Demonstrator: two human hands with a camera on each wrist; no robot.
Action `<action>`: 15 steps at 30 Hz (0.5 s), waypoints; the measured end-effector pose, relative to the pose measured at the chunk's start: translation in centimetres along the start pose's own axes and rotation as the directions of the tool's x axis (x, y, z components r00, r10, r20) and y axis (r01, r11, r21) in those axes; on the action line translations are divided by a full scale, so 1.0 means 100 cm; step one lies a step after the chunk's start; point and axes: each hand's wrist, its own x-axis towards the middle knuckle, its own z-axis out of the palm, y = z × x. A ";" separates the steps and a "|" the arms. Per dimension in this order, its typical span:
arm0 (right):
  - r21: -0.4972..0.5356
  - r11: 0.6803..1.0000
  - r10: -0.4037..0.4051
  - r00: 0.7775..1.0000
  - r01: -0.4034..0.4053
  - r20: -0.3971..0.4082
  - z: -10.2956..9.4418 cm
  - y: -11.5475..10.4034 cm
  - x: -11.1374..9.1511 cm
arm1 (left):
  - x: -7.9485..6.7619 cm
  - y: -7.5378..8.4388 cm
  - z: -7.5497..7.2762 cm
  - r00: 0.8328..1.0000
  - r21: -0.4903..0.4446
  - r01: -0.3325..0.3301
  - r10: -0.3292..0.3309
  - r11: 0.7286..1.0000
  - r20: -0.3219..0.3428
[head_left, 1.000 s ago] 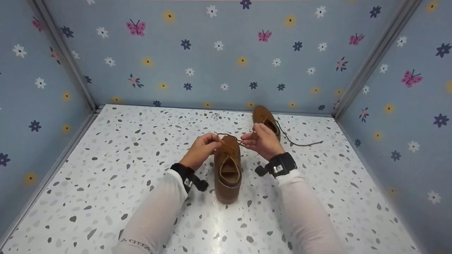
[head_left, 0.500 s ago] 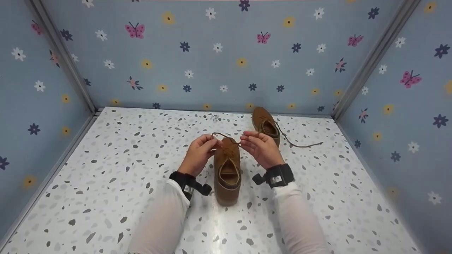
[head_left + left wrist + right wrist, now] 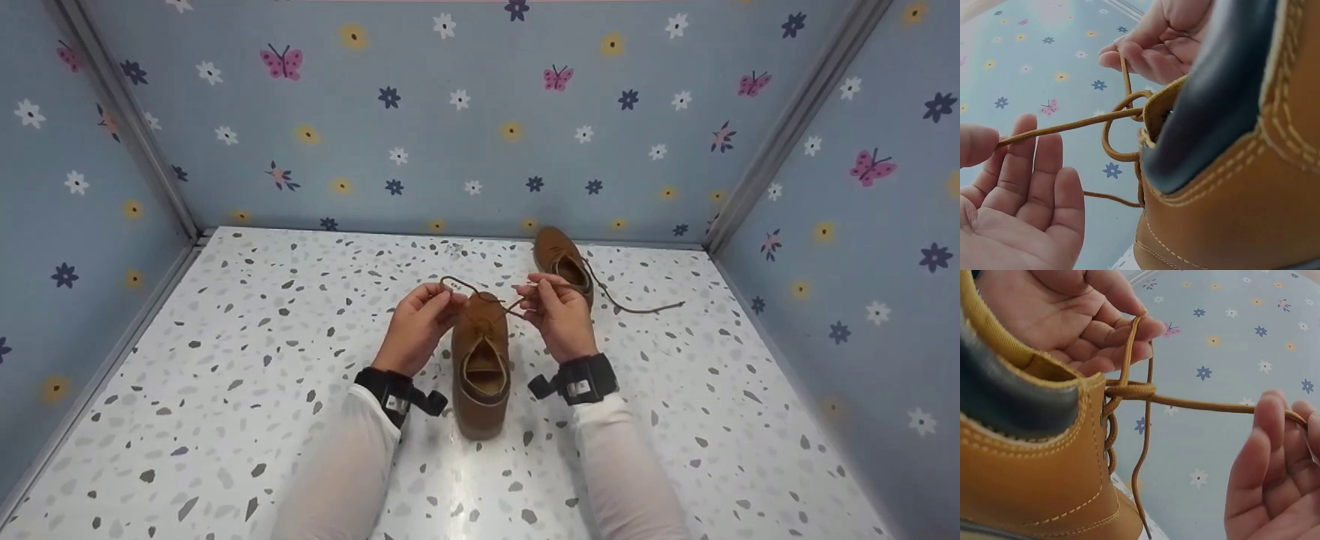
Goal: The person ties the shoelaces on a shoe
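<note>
The left hand and right hand each pinch a strand of lace between thumb and fingertips, other fingers loosely bent. Between them stands the tan shoe. Uneven pulling could undo the slack loop or skew the shoe, which neither hand steadies. Beyond the right hand, the other shoe seems no hindrance.

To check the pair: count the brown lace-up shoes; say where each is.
2. One brown lace-up shoe stands on the white speckled surface between left hand and right hand; the other shoe is farther back and right, near the blue flowered wall. None seem hidden.
</note>
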 end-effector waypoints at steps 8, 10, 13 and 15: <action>0.072 0.997 0.000 0.999 0.003 -0.047 -0.002 0.002 0.002 | 0.000 0.002 -0.003 0.999 -0.129 0.047 -0.046 0.990 0.013; 0.100 0.995 0.017 0.998 -0.011 -0.054 -0.002 0.002 0.002 | 0.000 0.003 -0.004 0.998 -0.161 0.056 -0.054 0.985 0.012; 0.123 0.992 0.046 0.997 -0.037 -0.069 -0.003 0.001 0.002 | 0.000 0.004 -0.005 0.998 -0.196 0.061 -0.059 0.979 0.016; 0.119 0.992 0.060 0.995 -0.050 -0.080 -0.003 0.000 0.003 | 0.000 0.005 -0.006 0.998 -0.210 0.060 -0.057 0.976 0.022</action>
